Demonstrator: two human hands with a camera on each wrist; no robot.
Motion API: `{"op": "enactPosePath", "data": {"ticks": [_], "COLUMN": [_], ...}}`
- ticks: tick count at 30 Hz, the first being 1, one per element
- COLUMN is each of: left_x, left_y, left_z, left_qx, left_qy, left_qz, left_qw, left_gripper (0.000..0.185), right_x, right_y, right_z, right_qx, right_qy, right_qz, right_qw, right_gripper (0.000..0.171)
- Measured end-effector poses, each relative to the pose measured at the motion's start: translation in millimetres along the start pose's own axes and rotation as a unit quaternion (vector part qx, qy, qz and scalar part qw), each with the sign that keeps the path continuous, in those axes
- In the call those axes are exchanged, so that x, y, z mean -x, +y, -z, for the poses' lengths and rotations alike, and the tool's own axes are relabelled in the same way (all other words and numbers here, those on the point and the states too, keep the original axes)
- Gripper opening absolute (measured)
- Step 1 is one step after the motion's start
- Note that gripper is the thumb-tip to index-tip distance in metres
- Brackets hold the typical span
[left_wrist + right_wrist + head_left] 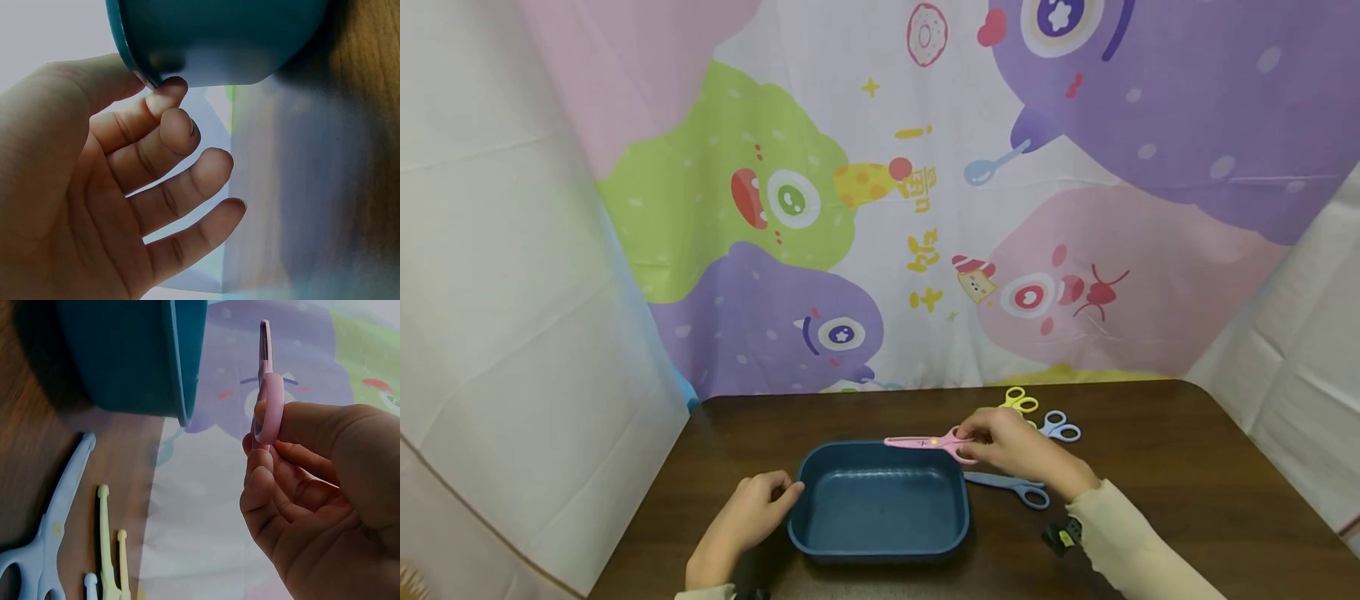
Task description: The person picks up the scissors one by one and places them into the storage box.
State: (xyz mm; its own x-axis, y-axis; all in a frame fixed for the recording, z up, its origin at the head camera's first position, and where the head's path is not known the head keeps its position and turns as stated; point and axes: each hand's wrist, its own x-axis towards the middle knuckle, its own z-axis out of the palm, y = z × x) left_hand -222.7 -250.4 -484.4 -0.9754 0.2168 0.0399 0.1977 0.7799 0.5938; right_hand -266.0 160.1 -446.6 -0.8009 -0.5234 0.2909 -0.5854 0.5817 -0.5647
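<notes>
A dark teal rectangular bin (880, 508) stands on the table. My left hand (747, 518) pinches its left rim between thumb and index finger; in the left wrist view the other fingers (206, 178) are spread apart below the wall. In my right hand (1011, 446) is a pair of pink scissors (925, 442), gripped by the handle loops, blades pointing left over the bin's back right rim. Seen from the right wrist, the pink scissors (270, 406) are held up beside the bin (137, 356). Blue scissors (1011, 485) lie just right of the bin, under the right hand.
Farther back on the right lie yellow scissors (1020, 400) and another blue pair (1060, 427), partly hidden by the right hand. A printed cartoon curtain (925, 333) hangs behind the brown table (1135, 500). White cloth hangs at both sides.
</notes>
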Motion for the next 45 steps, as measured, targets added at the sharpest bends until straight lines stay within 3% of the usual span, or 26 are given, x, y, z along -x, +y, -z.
{"op": "enactPosePath", "data": {"ticks": [6, 24, 45], "left_x": [2.8, 2.8, 0.2], "left_y": [-0.2, 0.0, 0.2], "left_z": [0.3, -2.8, -1.2], "left_qx": [0.004, 0.015, 0.013], "left_qy": [0.003, 0.004, 0.015], "left_qz": [-0.009, 0.006, 0.018], "left_qw": [0.9999, 0.9999, 0.9997], "left_gripper": [0.027, 0.025, 0.024], "right_x": [-5.4, -21.1, -37.1], "right_y": [-4.9, -25.0, -24.7], "right_z": [-7.8, -33.1, -53.1], "right_qx": [-0.017, -0.053, -0.044], "right_qy": [0.002, -0.022, -0.05], "right_qz": [0.02, 0.011, 0.014], "right_qw": [1.0, 0.998, 0.998], "right_gripper": [0.009, 0.008, 0.007]}}
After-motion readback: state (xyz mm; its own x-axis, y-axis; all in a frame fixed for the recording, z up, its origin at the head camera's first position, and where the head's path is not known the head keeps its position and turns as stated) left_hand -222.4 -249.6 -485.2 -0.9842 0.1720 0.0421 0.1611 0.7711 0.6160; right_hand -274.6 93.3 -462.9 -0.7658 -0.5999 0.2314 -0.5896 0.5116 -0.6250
